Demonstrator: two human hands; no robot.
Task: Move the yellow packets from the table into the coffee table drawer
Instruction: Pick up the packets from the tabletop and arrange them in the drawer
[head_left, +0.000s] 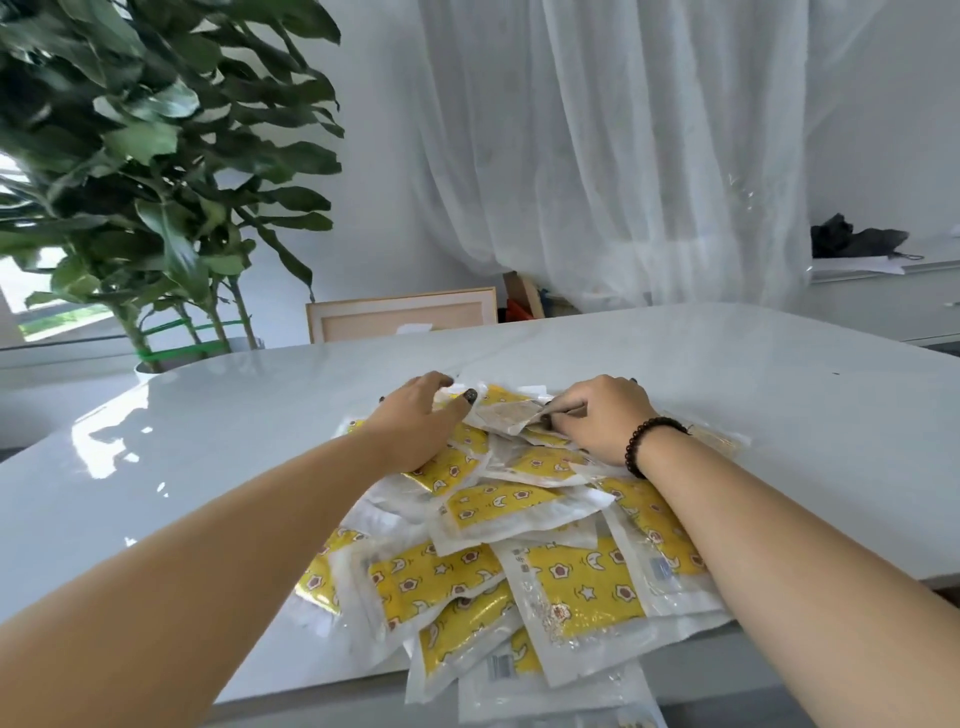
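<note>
A: Going left to right, what are the hands doing?

B: The left hand (415, 426) lies on the far left part of the loose heap of yellow star-and-moon printed packets in clear plastic sleeves (519, 545), fingers spread and lightly curved over the top, pressing rather than gripping. The right hand (597, 415), with a dark beaded bracelet (649, 441) at the wrist, has its fingers curled in, pinching the edge of a pale upturned packet (506, 418) between the two hands.

A: And the heap relative to them?

B: It stretches from under both hands back toward the person, its long run pointing at the body, and the nearest packets hang over the near edge of the glossy white table (208, 441). Both hands sit at the far end, about equally near; I'd judge they are placed to rake the pile together.

A: Any container?

B: None visible. The coffee table drawer is out of view, so no packet shows as stored. Left of the left hand, beyond the table, stands a leafy green plant (156, 156).
</note>
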